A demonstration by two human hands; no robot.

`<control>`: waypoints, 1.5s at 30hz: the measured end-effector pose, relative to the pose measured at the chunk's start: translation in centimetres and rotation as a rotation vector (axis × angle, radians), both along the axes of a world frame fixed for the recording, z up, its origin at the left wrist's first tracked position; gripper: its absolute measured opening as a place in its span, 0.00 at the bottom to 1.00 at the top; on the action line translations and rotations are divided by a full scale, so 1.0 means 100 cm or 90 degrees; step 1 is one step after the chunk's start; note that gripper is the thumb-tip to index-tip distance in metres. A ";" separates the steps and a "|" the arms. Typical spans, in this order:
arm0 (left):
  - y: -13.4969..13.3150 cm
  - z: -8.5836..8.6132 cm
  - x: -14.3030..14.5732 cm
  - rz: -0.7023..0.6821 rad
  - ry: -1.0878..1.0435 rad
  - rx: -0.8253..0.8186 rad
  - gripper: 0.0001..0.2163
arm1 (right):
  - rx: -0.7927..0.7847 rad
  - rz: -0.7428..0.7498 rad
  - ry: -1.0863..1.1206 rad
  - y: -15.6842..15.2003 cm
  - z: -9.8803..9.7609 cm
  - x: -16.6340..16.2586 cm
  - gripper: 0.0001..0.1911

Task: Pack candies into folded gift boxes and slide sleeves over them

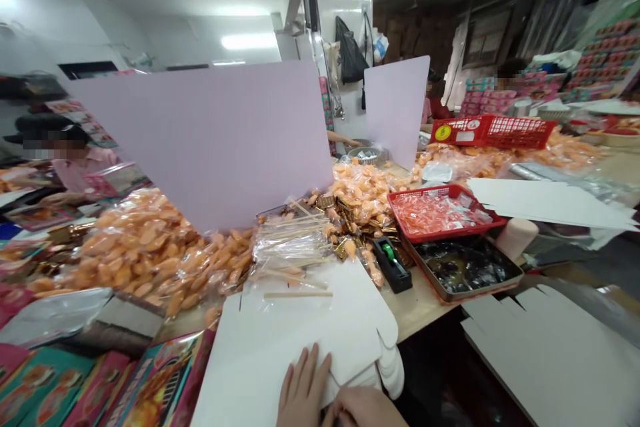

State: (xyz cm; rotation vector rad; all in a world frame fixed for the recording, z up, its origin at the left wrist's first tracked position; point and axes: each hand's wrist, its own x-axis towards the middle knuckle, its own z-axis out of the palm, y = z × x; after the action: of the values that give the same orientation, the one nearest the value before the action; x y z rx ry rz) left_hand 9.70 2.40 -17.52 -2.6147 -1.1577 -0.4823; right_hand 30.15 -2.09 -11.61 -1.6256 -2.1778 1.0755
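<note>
Flat white cardboard box blanks (280, 327) lie stacked in front of me at the bottom centre. My left hand (304, 383) rests on the top blank with its fingers stretched out flat. Right beside it, my right hand (367, 407) is curled with the fingertips bent down by the edge of a folded flap; what they grip, if anything, is hidden. Thin wooden sticks (299, 294) and clear plastic sleeves (285, 243) lie on the far end of the stack.
Orange wrapped pieces (145, 240) heap up on the left and centre. A red basket (450, 233) sits over a metal tray (467, 273), with a tape dispenser (393, 265) beside them. Printed boxes (155, 380) stand at lower left; a co-worker (80, 160) sits farther back.
</note>
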 end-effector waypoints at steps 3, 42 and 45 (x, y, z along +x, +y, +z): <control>-0.001 -0.002 0.001 -0.002 -0.010 -0.005 0.34 | 0.030 0.020 -0.017 -0.001 -0.009 0.001 0.13; -0.025 0.042 0.027 0.108 -0.074 -0.251 0.31 | 0.152 0.021 0.095 -0.020 -0.010 0.004 0.13; -0.031 0.063 0.030 0.112 -0.143 -0.374 0.30 | 0.152 0.031 0.145 -0.026 -0.008 0.006 0.15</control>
State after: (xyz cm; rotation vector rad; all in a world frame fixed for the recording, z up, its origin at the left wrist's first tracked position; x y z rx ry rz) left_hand 12.68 -0.68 -11.22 -2.9422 -1.8196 -0.4624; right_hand 30.76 -4.69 -12.37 -1.2881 -2.1125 0.9201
